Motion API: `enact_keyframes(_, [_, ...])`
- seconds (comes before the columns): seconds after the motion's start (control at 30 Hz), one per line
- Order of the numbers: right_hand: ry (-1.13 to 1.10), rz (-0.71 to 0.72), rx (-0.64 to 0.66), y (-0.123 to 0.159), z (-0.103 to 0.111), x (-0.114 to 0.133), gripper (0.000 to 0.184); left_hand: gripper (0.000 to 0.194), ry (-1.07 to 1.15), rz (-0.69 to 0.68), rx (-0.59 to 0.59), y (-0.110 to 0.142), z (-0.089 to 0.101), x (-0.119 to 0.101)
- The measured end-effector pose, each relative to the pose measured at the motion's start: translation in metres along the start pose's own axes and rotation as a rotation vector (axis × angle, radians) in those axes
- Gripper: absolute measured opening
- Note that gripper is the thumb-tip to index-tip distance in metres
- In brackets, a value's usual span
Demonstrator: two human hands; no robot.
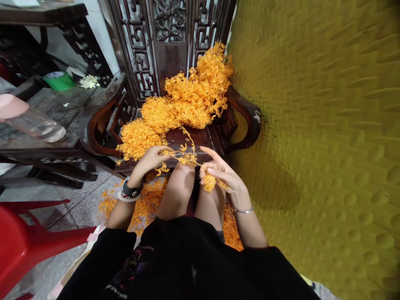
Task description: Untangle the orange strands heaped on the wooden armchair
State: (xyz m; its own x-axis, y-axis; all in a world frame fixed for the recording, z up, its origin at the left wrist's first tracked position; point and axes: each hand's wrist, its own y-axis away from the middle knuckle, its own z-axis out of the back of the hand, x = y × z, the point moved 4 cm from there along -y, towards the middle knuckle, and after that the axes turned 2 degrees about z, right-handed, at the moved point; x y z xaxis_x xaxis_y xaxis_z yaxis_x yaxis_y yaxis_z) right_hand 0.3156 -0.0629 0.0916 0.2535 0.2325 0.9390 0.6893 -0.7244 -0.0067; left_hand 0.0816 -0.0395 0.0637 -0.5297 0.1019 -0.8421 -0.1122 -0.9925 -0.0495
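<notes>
Between my knees and the chair, my left hand pinches one end of a thin, knotted orange strand; small curls hang from it. The strand runs across to my right hand, whose fingers are curled on a small orange tuft with the index finger stretched out. A thinner length of it rises toward a heap of the same curly orange strands piled on a dark carved wooden chair. I cannot tell what the strands are made of.
Loose orange bits lie on the floor under my legs. At left stand a dark wooden table with a clear bottle and green container, and a red plastic stool. A yellow textured sheet rises at right.
</notes>
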Motion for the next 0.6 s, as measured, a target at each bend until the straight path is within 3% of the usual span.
enact_keyframes(0.13, [-0.174, 0.083, -0.18, -0.005, -0.002, -0.003, 0.033, 0.037, 0.037, -0.086, 0.332, 0.013, -0.036, 0.001])
enact_keyframes(0.2, [-0.2, 0.157, -0.252, -0.01, -0.004, -0.002, 0.042, 0.053, 0.014, -0.132, 0.356, 0.023, -0.044, -0.007])
enact_keyframes(0.3, [-0.103, 0.247, -0.277, -0.015, -0.008, 0.001, 0.06, 0.111, -0.012, -0.23, 0.125, 0.037, -0.035, -0.032])
enact_keyframes(0.4, [0.08, 0.248, -0.324, -0.017, -0.014, 0.003, 0.042, 0.14, -0.002, -0.413, -0.119, 0.047, -0.023, -0.066])
enact_keyframes(0.5, [0.202, 0.259, -0.426, -0.019, -0.023, 0.003, 0.027, 0.136, 0.004, -0.612, -0.234, 0.047, -0.03, -0.093])
enact_keyframes(0.6, [0.239, 0.283, -0.485, -0.021, -0.031, 0.0, 0.025, 0.105, 0.068, -0.736, -0.35, 0.039, -0.047, -0.1])
